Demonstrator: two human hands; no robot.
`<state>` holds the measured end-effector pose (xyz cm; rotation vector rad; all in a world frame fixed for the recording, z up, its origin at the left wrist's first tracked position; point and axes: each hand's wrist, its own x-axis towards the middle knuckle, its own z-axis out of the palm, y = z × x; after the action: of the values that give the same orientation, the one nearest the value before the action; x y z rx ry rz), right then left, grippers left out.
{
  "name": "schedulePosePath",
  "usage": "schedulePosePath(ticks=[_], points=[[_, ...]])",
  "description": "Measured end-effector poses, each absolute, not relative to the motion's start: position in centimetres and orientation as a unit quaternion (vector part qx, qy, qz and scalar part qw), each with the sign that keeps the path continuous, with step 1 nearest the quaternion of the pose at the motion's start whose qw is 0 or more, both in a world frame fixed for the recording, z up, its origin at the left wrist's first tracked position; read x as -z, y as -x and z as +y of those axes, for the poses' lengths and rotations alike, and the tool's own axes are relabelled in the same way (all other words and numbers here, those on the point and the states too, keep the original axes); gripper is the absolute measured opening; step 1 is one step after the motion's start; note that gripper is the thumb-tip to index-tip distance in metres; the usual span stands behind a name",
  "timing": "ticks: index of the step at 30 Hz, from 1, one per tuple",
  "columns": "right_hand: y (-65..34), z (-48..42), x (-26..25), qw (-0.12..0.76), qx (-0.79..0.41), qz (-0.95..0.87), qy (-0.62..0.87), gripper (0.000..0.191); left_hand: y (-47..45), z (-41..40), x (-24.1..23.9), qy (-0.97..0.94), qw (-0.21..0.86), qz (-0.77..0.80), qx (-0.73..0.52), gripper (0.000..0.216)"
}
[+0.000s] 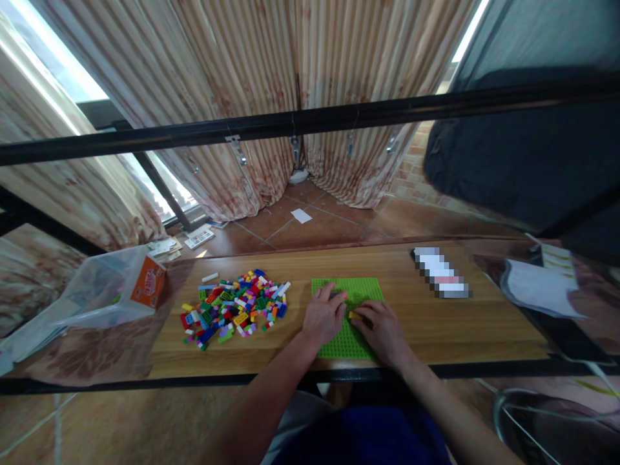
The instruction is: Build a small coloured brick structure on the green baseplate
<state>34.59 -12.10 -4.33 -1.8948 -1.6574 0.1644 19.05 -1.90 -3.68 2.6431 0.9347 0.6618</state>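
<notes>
From the head camera I see both bare forearms reaching forward over the near edge of the long wooden table [436, 323] and meeting on the flat bright-green studded plastic baseplate [361, 290], which lies at the middle of the table, just right of the brick pile.

The left hand [323, 315] lies palm down on the plate's left part, wrist straight, fingers stretched forward and lightly spread, pressing flat on the studs; it grips nothing that I can make out.

The right hand [382, 329] comes in from the right at a slant, knuckles up, fingers curled toward the left hand. Its fingertips pinch a small yellow plastic brick [352, 315] against the plate, just beside the left hand's thumb; the two hands nearly touch there.

To the left, near the plate but apart from it, lies a loose heap of small multicoloured plastic bricks [235, 307]. Farther left, at the table's end, rests a clear plastic bag [97, 290] with an orange cardboard box [148, 281] inside it.
</notes>
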Motion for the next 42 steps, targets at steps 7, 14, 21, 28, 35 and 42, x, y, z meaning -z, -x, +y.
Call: schedulePosePath(ticks=[7,14,21,28,35,42], points=[[-36.9,-9.3,3.8,0.312,-0.056,-0.614,0.723,0.024,-19.1,-1.8,3.6,-0.914,0.129,0.315,-0.221,0.031],[-38.1,-7.0,3.4,0.28,-0.121,-0.657,0.69,0.023,-19.0,-1.6,3.5,-0.914,0.143,0.306,-0.227,0.033],[-38.2,-6.7,3.6,0.272,-0.108,-0.668,0.684,0.021,-19.0,-1.7,3.4,-0.912,0.154,0.307,-0.223,0.033],[-38.7,-6.0,2.7,0.232,-0.142,-0.691,0.67,0.02,-19.1,-1.9,3.4,-0.922,0.121,0.305,-0.205,0.038],[-38.9,-6.0,2.4,0.219,-0.151,-0.704,0.659,0.019,-19.5,-2.2,3.2,-0.93,0.085,0.315,-0.17,0.038],[-39.1,-5.6,2.3,0.194,-0.166,-0.693,0.674,0.018,-19.8,-1.7,2.5,-0.938,0.088,0.314,-0.119,0.04]])
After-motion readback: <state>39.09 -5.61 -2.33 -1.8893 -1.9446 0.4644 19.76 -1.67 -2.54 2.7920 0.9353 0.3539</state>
